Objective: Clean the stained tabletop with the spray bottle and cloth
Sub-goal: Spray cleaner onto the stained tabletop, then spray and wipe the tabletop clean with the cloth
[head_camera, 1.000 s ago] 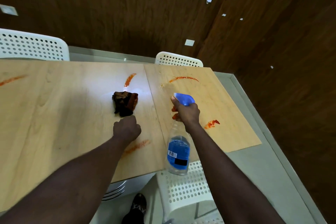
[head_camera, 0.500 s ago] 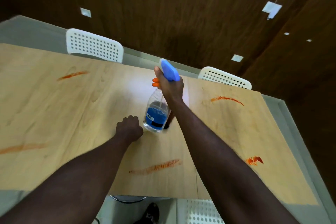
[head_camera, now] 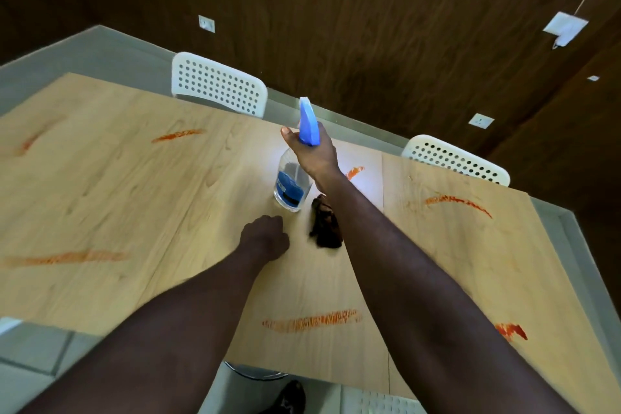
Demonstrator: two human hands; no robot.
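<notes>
My right hand [head_camera: 314, 153] grips the neck of a clear spray bottle [head_camera: 291, 186] with a blue trigger head and blue label, held above the middle of the light wooden tabletop [head_camera: 141, 198]. A dark brown crumpled cloth [head_camera: 325, 227] lies on the wood just below the bottle, partly hidden by my right forearm. My left hand [head_camera: 265, 237] rests as a fist on the table, left of the cloth and apart from it. Several orange-red stains streak the wood, among them one near me [head_camera: 312, 321], one far left [head_camera: 176, 135] and one at the right [head_camera: 458, 203].
Two white perforated chairs [head_camera: 218, 86] [head_camera: 457, 158] stand at the table's far side. Another white chair [head_camera: 379, 403] and a dark shoe [head_camera: 290, 397] show at the near edge. A seam [head_camera: 383, 198] splits the tabletop. Dark wood wall behind.
My right hand carried the bottle from the near table edge to the middle and farther along the table. The view swung left, showing more table. My left fist stayed beside the cloth.
</notes>
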